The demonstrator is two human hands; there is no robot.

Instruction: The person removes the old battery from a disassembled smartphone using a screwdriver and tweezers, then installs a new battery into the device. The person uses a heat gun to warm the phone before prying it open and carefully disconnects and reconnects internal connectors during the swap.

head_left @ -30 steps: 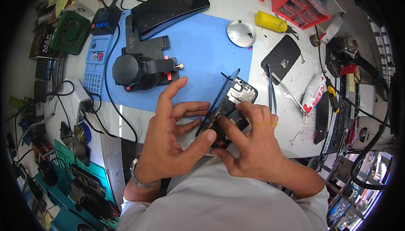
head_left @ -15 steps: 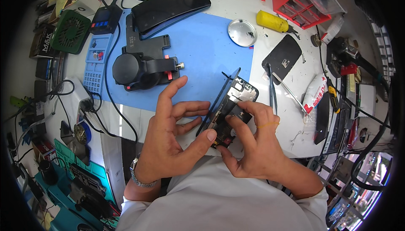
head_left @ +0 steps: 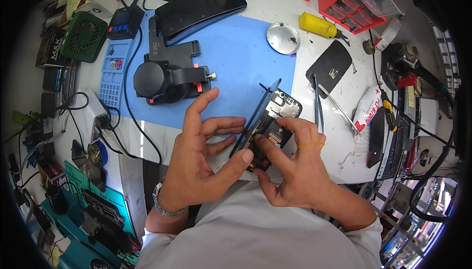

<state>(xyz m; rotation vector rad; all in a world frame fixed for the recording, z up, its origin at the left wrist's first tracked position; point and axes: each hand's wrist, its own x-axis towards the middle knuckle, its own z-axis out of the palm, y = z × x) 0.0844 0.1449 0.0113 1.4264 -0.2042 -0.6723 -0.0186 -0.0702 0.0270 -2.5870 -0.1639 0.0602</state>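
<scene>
An opened smartphone (head_left: 280, 107) rests at a slant near the bench's front edge, its metal plates and black battery (head_left: 278, 134) exposed. Along its left side the thin dark screen panel (head_left: 260, 106) stands tilted up. My left hand (head_left: 201, 163) has its thumb against the phone's lower left edge and its middle fingers at the panel; the index finger sticks out free. Around the phone's right side curls my right hand (head_left: 297, 161). Its index fingertip presses at the battery's left edge, and its thumb lies at the bottom end. My fingers cover part of the lower end.
A black clamp holder (head_left: 172, 77) and a stacked pair of phones (head_left: 201, 11) occupy the blue mat (head_left: 236, 53). Right of the mat lie a round metal dish (head_left: 283, 38), a dark back cover (head_left: 329, 65), tweezers (head_left: 317, 104), a yellow bottle (head_left: 317, 24) and a glue tube (head_left: 368, 107).
My right index finger has slid left across the battery to its edge, uncovering more of the battery's face. The left hand and the phone stay almost where they were.
</scene>
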